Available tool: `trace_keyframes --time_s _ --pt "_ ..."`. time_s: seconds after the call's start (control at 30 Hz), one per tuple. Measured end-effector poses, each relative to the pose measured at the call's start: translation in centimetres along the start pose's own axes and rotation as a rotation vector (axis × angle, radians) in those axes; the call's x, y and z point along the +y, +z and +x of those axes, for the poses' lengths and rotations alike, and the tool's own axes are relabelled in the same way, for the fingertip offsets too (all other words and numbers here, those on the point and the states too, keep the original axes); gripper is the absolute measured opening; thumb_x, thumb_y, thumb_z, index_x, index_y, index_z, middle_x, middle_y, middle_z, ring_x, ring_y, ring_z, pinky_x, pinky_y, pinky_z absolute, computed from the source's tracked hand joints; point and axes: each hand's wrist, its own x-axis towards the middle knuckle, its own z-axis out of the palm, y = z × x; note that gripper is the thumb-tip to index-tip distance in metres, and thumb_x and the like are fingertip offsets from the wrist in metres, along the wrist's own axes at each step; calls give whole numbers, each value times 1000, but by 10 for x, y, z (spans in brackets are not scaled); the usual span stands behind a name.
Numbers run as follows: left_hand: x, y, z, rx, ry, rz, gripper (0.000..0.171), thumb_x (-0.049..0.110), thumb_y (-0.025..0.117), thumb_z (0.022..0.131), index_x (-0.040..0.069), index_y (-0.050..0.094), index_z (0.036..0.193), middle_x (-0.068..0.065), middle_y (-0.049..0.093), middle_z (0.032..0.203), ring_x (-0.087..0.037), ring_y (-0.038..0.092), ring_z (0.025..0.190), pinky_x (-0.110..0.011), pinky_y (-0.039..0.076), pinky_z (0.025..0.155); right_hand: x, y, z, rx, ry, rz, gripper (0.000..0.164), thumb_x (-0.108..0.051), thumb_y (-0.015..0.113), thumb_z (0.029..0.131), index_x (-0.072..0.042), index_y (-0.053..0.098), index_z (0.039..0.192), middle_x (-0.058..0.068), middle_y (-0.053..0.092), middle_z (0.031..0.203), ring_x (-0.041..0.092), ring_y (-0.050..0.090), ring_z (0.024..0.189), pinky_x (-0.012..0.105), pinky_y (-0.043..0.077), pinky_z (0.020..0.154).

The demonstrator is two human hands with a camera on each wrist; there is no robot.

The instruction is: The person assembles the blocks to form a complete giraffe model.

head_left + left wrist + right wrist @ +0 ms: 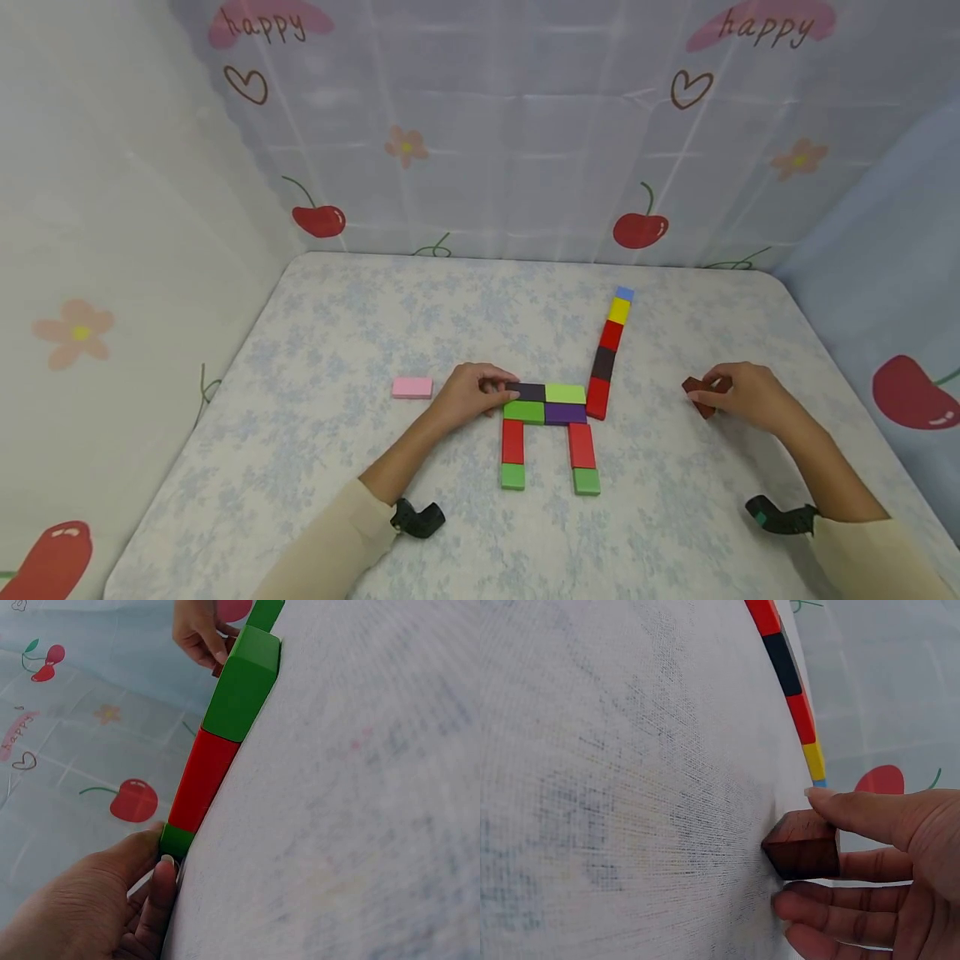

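On the table, flat coloured blocks form a four-legged figure with a long slanting neck. My left hand (471, 393) pinches the black block (529, 392) at the body's upper left corner, thumb and index finger at its left end. Beside it is a lime block (565, 393); a green block (524, 412) and a purple block (566, 413) lie below. Off to the right, my right hand (753, 396) holds a dark brown wooden piece (802, 847) between thumb and fingers, close to the tabletop. Its angled end shows in the right wrist view; the fingers hide part of it.
A pink block (412, 387) lies alone left of my left hand. The neck of red, black, yellow and blue blocks (603, 363) slants up between the hands. Red legs end in green blocks (513, 477). Printed curtains (495, 167) border the table's back and sides.
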Motion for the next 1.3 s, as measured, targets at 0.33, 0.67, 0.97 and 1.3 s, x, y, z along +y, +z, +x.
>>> trace_keyframes --time_s 0.33,0.67,0.97,1.3 --pt "0 1 0 3 5 -7 23 23 76 94 15 78 115 2 68 81 -17 64 58 -31 56 57 2 3 5 123 -92 12 31 -14 74 93 9 68 113 18 70 89 24 64 71 31 49 52" --pt "1 0 0 1 8 2 24 25 76 94 15 77 116 2 68 81 -16 64 57 -31 56 58 1 -3 57 250 -56 -57 39 -16 75 92 10 66 119 22 69 90 29 60 72 32 47 54" --pt "0 -1 0 5 4 0 24 24 76 94 14 77 116 2 68 81 -17 65 58 -31 56 58 2 -7 101 260 -40 -125 37 -17 76 92 7 67 119 22 67 91 30 57 74 39 48 57" --pt "1 0 0 10 -4 9 23 23 77 94 15 78 115 2 68 81 -17 64 57 -31 56 57 -1 -6 134 245 -2 -175 36 -15 74 93 7 66 120 24 68 99 36 58 84 51 54 72"
